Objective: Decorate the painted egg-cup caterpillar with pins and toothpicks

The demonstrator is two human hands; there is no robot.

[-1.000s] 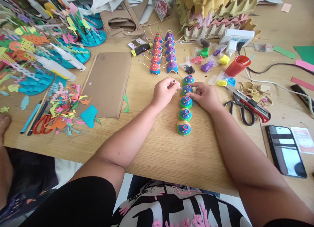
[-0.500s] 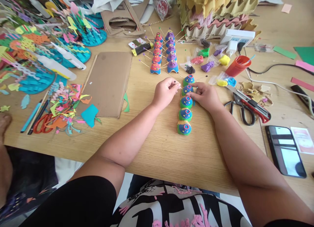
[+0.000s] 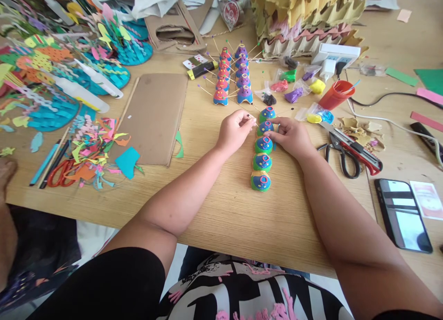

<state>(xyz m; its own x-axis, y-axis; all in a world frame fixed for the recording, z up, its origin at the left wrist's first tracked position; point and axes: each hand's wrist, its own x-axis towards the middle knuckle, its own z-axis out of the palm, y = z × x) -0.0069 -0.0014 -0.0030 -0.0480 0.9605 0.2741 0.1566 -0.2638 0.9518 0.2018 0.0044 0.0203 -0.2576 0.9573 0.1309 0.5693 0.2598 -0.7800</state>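
A row of blue and green egg-carton humps (image 3: 262, 162), a caterpillar shape with pink rings and small dots on top, lies lengthwise in front of me. My left hand (image 3: 237, 130) pinches a thin stick with a dark tip (image 3: 249, 116) at the left side of the second hump from the far end. From the other side, my right hand (image 3: 290, 134) has thumb and fingers closed on the same hump. Beyond stand a red caterpillar (image 3: 221, 82) and a purple caterpillar (image 3: 244, 80), both with thin sticks poking out sideways.
Left are a cardboard sheet (image 3: 155, 117), paper scraps (image 3: 92, 149), orange-handled scissors (image 3: 60, 172) and glue bottles (image 3: 81, 94). Right are a red utility knife (image 3: 360, 149), black-handled scissors (image 3: 349, 163), a phone (image 3: 403, 214), an orange cup (image 3: 335, 97) and bagged clay (image 3: 294, 94). Another person's hand (image 3: 7, 170) rests at far left.
The whole view has shifted very slightly. Both hands keep the same hold at the second hump, with the stick pinched in the left.
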